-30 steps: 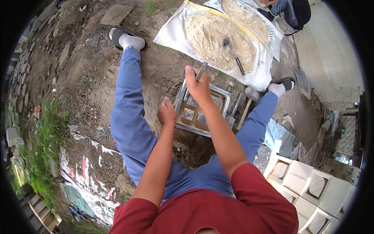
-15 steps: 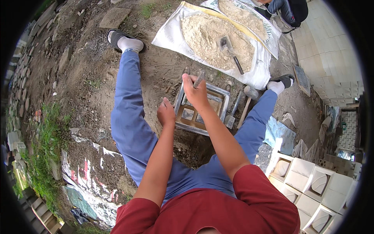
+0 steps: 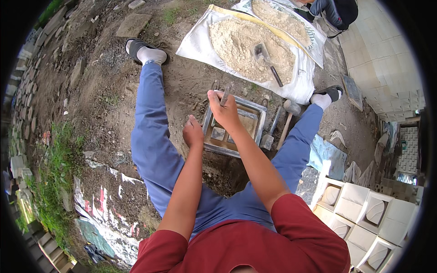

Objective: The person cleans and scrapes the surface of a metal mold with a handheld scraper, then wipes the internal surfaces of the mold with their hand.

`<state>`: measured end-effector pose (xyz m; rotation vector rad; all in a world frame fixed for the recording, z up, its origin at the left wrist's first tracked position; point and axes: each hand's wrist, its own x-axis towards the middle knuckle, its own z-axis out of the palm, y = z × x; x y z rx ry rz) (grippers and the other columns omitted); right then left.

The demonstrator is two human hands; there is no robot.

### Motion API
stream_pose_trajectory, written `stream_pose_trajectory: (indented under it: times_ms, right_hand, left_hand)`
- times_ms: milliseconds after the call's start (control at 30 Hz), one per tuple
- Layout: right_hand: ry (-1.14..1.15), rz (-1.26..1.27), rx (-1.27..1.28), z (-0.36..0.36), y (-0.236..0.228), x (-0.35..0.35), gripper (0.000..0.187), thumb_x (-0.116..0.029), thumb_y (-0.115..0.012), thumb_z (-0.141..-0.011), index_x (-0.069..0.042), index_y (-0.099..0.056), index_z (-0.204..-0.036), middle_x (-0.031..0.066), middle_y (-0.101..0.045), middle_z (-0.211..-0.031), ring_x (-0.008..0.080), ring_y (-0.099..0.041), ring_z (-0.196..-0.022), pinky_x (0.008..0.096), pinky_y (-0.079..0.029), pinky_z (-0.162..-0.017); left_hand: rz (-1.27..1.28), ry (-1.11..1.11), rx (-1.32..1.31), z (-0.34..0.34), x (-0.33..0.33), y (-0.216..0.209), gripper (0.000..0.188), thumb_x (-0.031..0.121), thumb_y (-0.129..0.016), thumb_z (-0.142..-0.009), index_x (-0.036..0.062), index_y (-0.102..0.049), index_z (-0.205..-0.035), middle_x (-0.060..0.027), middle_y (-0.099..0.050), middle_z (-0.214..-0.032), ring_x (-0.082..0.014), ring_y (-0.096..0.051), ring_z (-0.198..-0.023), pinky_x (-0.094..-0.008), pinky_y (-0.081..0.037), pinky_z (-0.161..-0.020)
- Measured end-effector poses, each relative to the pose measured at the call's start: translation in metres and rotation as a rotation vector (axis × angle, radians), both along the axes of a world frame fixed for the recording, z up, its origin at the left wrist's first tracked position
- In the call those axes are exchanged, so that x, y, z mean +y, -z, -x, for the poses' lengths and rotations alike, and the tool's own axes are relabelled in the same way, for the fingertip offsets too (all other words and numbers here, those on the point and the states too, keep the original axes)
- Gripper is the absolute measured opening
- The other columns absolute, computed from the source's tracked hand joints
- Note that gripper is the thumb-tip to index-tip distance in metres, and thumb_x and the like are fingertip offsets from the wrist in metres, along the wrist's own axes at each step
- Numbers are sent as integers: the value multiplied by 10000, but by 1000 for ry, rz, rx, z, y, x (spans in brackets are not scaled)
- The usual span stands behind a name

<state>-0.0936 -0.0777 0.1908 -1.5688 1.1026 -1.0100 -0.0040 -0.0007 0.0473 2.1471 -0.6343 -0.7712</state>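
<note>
Between my spread legs a square grey metal mould (image 3: 233, 151) lies on the ground, with raised inner sections and tan material inside. My right hand (image 3: 224, 113) is above its far left part, fingers wrapped round a grey rod-like tool (image 3: 226, 94) whose upper end sticks out past the thumb. The hand hides the tool's lower end. Beside the mould's left rim is my left hand (image 3: 193, 132), its fingers curled and pressed together; what they hold, if anything, is hidden. To the mould's right lie a small grey trowel-like tool (image 3: 267, 141) and a mallet (image 3: 292, 108) with a wooden handle.
A white sack (image 3: 193, 45) spread beyond the mould bears pale powder and a scoop (image 3: 261, 51). Pale hollow blocks (image 3: 350, 202) stand stacked at right. Another person (image 3: 328, 13) is at the far right. Stones and grass (image 3: 52, 168) lie at left.
My right hand has shifted slightly left, and the tool in it stands at a slightly different tilt. My left hand stays beside the mould's rim.
</note>
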Motion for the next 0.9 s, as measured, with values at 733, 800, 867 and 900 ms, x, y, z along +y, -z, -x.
stream_pose_trajectory:
  times_ms: [733, 800, 867, 900]
  right_hand:
    - [100, 18, 21, 0, 4, 7, 596, -425, -596, -1058, -38, -471, -623, 25, -393, -524, 134, -339, -525, 389, -286, -508]
    - [-29, -34, -41, 1, 6, -9, 602, -437, -583, -1065, -44, -476, -621, 11, -417, -522, 119, -355, -523, 384, -299, -511]
    - [-68, -149, -286, -4, -23, -12, 601, -462, -550, -1087, -88, -428, -632, -20, -414, -526, 87, -374, -485, 316, -303, -470]
    - [-78, -204, -372, 2, -45, -14, 596, -473, -543, -1090, -106, -409, -640, -27, -410, -531, 75, -380, -473, 285, -301, -454]
  left_hand:
    - [71, 5, -32, 3, -4, -10, 636, 498, -366, -1082, 23, -742, -892, -225, -729, -846, -446, -700, -863, -546, -525, -784]
    - [60, 78, -114, 6, -4, -13, 564, 469, -412, -1074, 28, -728, -922, -235, -718, -866, -455, -690, -856, -557, -518, -773]
    - [23, 112, -210, -6, 3, -7, 494, 440, -458, -1066, 34, -714, -952, -244, -706, -886, -465, -681, -849, -568, -511, -763]
    - [104, 154, -252, -5, 5, -9, 391, 378, -516, -1046, 38, -710, -1049, -223, -718, -986, -432, -687, -931, -534, -522, -829]
